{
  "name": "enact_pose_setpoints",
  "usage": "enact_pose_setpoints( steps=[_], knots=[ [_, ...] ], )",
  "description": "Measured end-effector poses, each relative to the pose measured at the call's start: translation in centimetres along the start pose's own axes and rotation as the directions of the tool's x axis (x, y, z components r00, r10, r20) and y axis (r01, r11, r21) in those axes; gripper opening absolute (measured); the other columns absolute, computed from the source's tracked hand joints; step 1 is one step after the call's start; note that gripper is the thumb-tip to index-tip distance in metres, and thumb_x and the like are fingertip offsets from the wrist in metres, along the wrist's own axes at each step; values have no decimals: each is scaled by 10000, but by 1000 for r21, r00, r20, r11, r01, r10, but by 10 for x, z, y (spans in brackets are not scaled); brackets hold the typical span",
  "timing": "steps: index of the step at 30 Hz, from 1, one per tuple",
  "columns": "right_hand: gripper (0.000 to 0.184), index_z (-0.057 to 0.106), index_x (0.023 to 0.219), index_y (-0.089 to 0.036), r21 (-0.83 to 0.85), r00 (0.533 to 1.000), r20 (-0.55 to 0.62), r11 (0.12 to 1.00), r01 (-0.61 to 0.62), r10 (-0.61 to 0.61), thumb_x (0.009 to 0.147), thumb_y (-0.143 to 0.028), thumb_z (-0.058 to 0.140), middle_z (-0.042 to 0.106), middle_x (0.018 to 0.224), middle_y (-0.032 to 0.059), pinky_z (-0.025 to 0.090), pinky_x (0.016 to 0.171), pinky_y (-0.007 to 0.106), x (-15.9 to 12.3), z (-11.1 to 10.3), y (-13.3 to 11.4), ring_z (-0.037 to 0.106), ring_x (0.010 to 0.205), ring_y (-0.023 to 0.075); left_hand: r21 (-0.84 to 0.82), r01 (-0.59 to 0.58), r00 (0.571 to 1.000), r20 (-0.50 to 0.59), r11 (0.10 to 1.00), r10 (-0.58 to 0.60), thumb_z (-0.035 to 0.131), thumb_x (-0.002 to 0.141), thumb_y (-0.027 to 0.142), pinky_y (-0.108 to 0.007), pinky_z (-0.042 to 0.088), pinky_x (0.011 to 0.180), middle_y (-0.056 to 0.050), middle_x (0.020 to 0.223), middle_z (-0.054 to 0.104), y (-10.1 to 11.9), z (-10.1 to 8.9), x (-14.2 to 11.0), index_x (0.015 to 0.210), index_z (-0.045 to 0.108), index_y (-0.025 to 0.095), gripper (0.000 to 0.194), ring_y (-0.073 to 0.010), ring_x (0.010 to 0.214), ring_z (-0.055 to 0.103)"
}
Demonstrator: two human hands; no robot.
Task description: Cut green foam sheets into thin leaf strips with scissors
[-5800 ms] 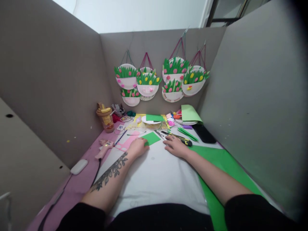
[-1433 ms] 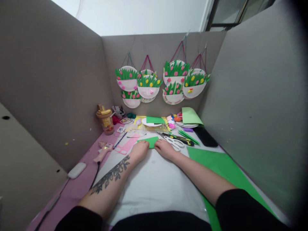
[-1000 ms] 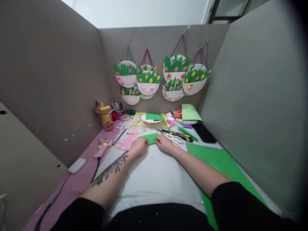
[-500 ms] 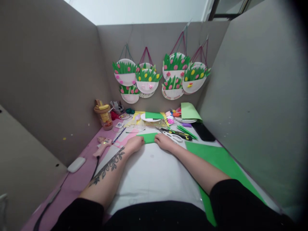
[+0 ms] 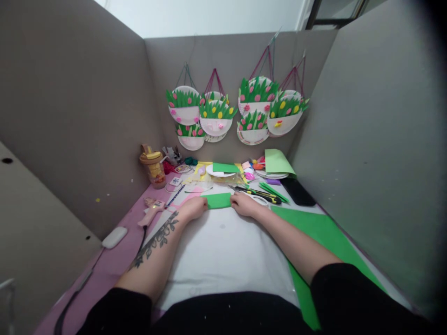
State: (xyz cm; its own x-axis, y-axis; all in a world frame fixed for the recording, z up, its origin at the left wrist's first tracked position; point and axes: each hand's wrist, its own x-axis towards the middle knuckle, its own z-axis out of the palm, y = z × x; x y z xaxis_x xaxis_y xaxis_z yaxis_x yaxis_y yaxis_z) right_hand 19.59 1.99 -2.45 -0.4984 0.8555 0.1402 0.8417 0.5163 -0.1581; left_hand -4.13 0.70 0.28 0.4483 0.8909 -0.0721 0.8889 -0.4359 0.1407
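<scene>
A small green foam rectangle (image 5: 218, 200) lies on the white work mat (image 5: 223, 256) in the middle of the desk. My left hand (image 5: 193, 208) presses on its left end with the fingers curled down. Against the right end rests my right hand (image 5: 244, 205), its fingers likewise bent onto the piece. White-handled scissors (image 5: 259, 200) and a yellow-black utility knife (image 5: 262, 196) lie just right of my right hand.
A large green sheet (image 5: 314, 237) covers the desk's right side. A pink glue gun (image 5: 151, 211), a white mouse-like block (image 5: 114, 237) and an orange-lidded jar (image 5: 152, 166) stand at the left. Paper plates, foam scraps and a black phone (image 5: 296, 191) crowd the back. Decorated plates (image 5: 216, 116) hang on the grey partition.
My right hand left the spot beside the utility knife and came to the green piece's right end. The piece now lies flatter and squarer between both hands.
</scene>
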Motion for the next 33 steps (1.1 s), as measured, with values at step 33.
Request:
enact_pose_setpoints(
  steps=[33],
  knots=[
    [252,639,914,-136,-55,992,56,992,-110,113,892,-274,430,648,996,126,360,802,286,15,13,-23,558,934,218,-49,134,991,-2,990,-134,409,819,251,-282,460,729,-94,974,681,23,12,15,938,651,190,277,-214,867,628]
  ],
)
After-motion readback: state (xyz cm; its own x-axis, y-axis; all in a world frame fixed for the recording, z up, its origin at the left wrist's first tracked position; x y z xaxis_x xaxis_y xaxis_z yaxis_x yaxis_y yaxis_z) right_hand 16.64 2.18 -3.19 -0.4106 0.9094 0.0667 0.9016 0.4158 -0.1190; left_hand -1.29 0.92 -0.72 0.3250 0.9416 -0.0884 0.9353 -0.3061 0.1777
